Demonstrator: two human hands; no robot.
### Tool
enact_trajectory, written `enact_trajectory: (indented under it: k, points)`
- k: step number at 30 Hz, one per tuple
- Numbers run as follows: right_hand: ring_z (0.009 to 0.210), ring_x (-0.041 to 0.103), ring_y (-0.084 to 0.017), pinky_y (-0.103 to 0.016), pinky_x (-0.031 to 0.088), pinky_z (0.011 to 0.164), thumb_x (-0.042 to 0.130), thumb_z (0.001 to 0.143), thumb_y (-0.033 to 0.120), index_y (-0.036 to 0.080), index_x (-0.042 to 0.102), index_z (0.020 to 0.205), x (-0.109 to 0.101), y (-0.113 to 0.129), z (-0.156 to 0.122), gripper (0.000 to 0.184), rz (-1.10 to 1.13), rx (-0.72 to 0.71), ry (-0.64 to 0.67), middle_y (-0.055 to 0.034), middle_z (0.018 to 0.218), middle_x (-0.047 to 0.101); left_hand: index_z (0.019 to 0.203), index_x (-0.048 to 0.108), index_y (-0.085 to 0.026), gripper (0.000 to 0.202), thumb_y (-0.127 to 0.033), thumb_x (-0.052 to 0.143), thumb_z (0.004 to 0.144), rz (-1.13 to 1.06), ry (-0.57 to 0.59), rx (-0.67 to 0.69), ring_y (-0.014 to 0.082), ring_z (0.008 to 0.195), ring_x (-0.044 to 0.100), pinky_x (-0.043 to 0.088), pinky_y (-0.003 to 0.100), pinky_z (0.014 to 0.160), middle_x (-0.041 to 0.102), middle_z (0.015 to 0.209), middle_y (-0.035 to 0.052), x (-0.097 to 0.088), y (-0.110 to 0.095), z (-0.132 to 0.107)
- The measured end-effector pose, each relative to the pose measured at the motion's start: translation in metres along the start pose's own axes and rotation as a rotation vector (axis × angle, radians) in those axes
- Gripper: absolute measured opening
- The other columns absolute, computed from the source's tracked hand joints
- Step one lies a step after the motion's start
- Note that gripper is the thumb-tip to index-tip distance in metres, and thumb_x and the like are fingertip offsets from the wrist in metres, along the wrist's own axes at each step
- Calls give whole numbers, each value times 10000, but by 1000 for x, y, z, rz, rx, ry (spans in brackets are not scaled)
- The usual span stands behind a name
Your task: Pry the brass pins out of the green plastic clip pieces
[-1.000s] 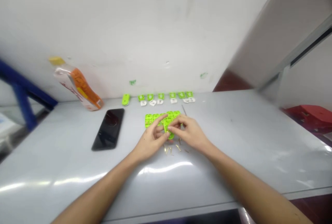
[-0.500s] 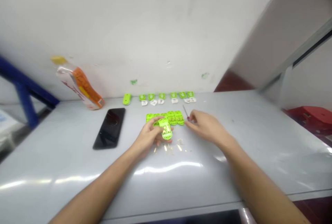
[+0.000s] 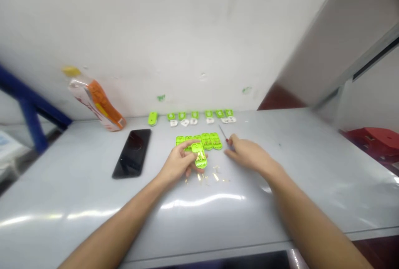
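Note:
My left hand (image 3: 181,161) is closed around a bright green plastic casing half (image 3: 198,155). Its inner side faces up, with small gold-coloured metal parts inside. At the right, my right hand (image 3: 246,151) is closed about the handle of a small screwdriver (image 3: 223,132). The thin shaft points away toward the wall, and the fingers hide most of the handle. Between the hands, a row of similar green casing halves (image 3: 215,141) lies on the table, partly covered by my left hand. Several small brass-coloured metal pieces (image 3: 215,176) are scattered in front.
Along the wall stand smaller green pieces (image 3: 208,114) with white parts (image 3: 210,120) before them. A closed green casing (image 3: 152,118) is left of these. A black phone (image 3: 132,153) and a bottle with a yellow cap (image 3: 97,102) occupy the grey table's (image 3: 93,235) left side.
My right hand has shifted slightly, its thumb now lower and farther from the green row. The screwdriver has moved a little. My left hand keeps hold of the casing half, almost in place.

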State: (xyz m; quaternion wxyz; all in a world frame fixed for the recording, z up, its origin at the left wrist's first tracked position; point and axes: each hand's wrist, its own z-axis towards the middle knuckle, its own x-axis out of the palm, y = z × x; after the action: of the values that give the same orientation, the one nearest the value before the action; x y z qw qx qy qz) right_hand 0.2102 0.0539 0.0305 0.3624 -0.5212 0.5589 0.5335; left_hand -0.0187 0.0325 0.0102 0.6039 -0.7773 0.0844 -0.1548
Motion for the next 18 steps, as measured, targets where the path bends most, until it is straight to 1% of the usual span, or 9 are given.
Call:
enact_trajectory:
  k: [4, 7, 10, 13, 15, 17, 18]
  points:
    - [647, 584, -217, -300, 342, 518, 405, 840, 248, 206, 561, 1066, -4, 3, 2, 278, -20, 3, -38, -90, 838, 680, 1262, 421, -142, 522, -238, 583, 775, 11, 2, 16, 178, 549, 675, 290, 144, 317, 714, 804, 98, 0, 0, 0]
    - [728, 613, -228, -307, 374, 574, 425, 829, 250, 236, 625, 1018, -10, 6, 2, 275, -5, -24, -119, -57, 852, 698, 1252, 398, -150, 527, -240, 590, 769, -5, 15, 16, 181, 531, 668, 285, 146, 306, 711, 761, 80, 0, 0, 0]
    - [734, 636, -217, -313, 418, 627, 486, 826, 344, 223, 630, 1026, -13, 7, 1, 275, 105, -111, -263, -31, 834, 717, 1208, 404, -149, 480, -220, 581, 768, -2, 13, 23, 174, 490, 652, 290, 154, 296, 708, 751, 78, -1, 2, -1]
    - [623, 630, -179, -313, 442, 633, 508, 837, 349, 207, 609, 1037, -14, 9, -2, 266, 211, -191, -448, -28, 815, 721, 1192, 400, -143, 460, -198, 569, 768, -9, 36, 25, 183, 504, 660, 297, 152, 299, 698, 711, 68, -1, 2, -1]
    - [557, 604, -155, -307, 451, 621, 488, 867, 338, 204, 619, 968, -14, 12, -5, 213, 289, -242, -596, -23, 744, 704, 1204, 395, -142, 468, -198, 567, 773, -14, 58, 24, 196, 544, 674, 299, 146, 301, 687, 674, 55, -1, 3, -1]
    - [572, 608, -153, -300, 467, 619, 482, 883, 352, 207, 616, 883, -14, 15, -10, 197, 414, -307, -719, -19, 691, 678, 1218, 396, -145, 477, -208, 570, 778, -10, 69, 30, 188, 542, 670, 302, 143, 301, 687, 678, 53, -1, 3, 0]
    - [590, 616, -156, -299, 478, 615, 481, 886, 357, 210, 606, 857, -14, 17, -12, 196, 500, -341, -757, -20, 683, 668, 1223, 398, -149, 479, -213, 572, 781, -5, 72, 31, 178, 528, 664, 305, 144, 302, 693, 704, 58, -1, 3, 0]
